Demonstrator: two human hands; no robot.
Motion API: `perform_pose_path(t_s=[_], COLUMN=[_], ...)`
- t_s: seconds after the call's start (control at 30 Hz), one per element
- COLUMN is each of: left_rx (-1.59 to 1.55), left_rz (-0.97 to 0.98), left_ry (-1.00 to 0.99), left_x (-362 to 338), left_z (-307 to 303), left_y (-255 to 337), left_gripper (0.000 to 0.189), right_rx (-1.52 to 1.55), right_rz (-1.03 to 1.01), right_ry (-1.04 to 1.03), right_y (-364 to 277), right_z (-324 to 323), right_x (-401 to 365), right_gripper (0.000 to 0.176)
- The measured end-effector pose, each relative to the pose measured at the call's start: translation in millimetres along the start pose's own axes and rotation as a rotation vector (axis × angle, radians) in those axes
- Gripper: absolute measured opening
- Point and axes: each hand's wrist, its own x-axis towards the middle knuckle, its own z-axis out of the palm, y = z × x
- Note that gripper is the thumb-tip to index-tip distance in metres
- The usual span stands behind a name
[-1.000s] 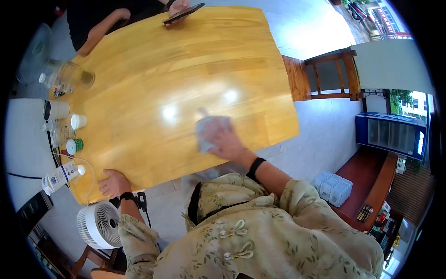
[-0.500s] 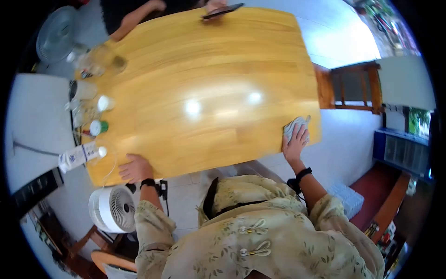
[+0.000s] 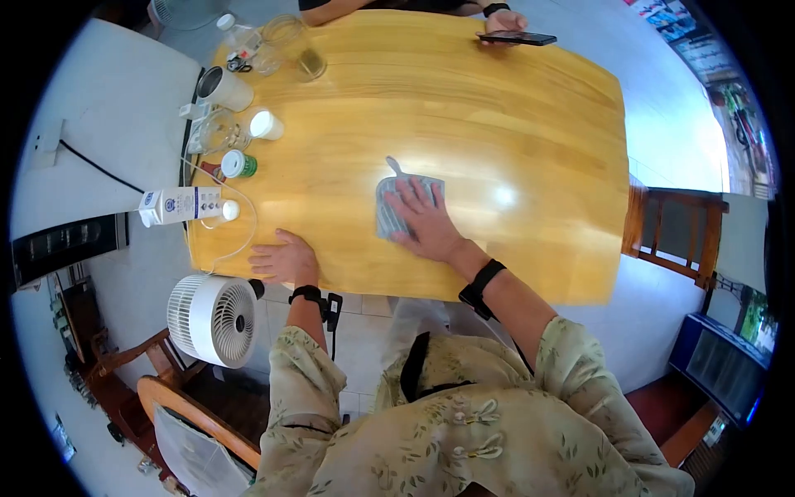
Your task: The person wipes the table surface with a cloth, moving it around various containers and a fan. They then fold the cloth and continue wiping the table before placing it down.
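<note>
In the head view, your right hand (image 3: 421,217) has brought the cloth (image 3: 387,217) back from the near right corner of the table (image 3: 513,124). Now the cloth lies flat near the middle from side to side, closer to the near edge than the far edge. Your left hand (image 3: 286,258) is still on the table by the near edge, toward the near left corner. Your view has turned too, so the table looks farther to the right.

Your right hand is open, palm down on top of the cloth, with its fingers spread and not curled around it. Your left hand is open and flat as well, holds nothing, and its fingers point at the left edge.

The small loop (image 3: 393,165) on the cloth points to the far edge, a bit to the left. With the loop, the cloth is longest from near to far.

The cloth is soft and gray, with wavy stripes and a boxy shape. The table is smooth, shiny yellow wood. Along the left edge are a boxy carton (image 3: 189,205), a round green and white cup (image 3: 238,164) and a clear round jar (image 3: 296,50). Near the far right corner, another person's hand (image 3: 507,23) holds a thin dark phone (image 3: 522,38).
</note>
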Motion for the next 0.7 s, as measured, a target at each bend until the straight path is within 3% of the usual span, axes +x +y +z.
perform_pose_path(t_s=[0.03, 0.1, 0.23, 0.33, 0.4, 0.6, 0.7], left_rx=[0.001, 0.001, -0.015, 0.003, -0.044, -0.161, -0.279], left_rz=[-0.009, -0.005, -0.005, 0.006, 0.008, 0.089, 0.567], left_ry=[0.007, -0.013, -0.017, -0.031, -0.083, -0.088, -0.024], left_x=[0.0, -1.1, -0.1, 0.6, 3.2, -16.8, -82.4], left_z=[-0.9, -6.9, -12.5, -9.4, -8.1, -22.4, -50.9], left_y=[1.1, 1.6, 3.7, 0.0, -1.0, -0.9, 16.1], left_gripper=[0.081, 0.081, 0.08, 0.082, 0.085, 0.087, 0.087], right_rx=[0.004, -0.126, -0.45, -0.637, -0.556, -0.518, -0.523], right_rz=[-0.011, 0.124, 0.529, 0.851, 0.975, 0.974, 0.983], right_ry=[0.0, 0.273, 0.542, 0.494, 0.399, 0.416, 0.414], right_y=[4.2, 30.3, 143.9, 189.8, 189.1, 187.2, 184.7], right_z=[-3.8, -17.9, -43.1, -66.6, -72.0, -73.8, -80.2], right_x=[2.2, -8.4, -71.5, -121.7, -128.8, -127.0, -128.1], right_gripper=[0.074, 0.071, 0.07, 0.075, 0.074, 0.075, 0.074])
